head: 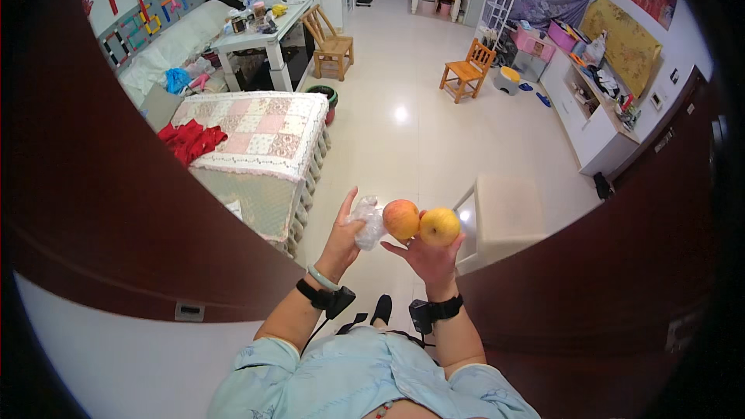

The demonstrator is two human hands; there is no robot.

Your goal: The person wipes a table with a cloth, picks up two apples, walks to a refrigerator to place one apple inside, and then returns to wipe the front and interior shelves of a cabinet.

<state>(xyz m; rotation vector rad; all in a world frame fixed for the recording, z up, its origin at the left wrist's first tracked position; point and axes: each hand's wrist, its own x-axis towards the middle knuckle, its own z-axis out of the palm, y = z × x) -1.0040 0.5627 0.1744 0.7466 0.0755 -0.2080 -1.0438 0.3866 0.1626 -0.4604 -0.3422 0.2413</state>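
Two apples rest side by side in my right hand [429, 259], held out in front of me. One is a reddish-orange apple [400, 219] on the left; the other is a yellow apple [440, 227] on the right, its dimpled end facing up. Crumpled clear plastic [368, 224], perhaps a thin bag, is gripped in my left hand [343, 238] just left of the apples. The index finger of that hand points up and away. A pale bangle [322, 277] circles my left wrist, and both wrists carry black straps with small devices.
I stand in a doorway between dark brown wooden frames [256, 256]. A cream stool [506, 215] is just beyond, at right. A quilt-covered couch [256, 128] lies left, near a white table [262, 41]. Wooden chairs [465, 73] and a white cabinet [588, 122] stand farther off.
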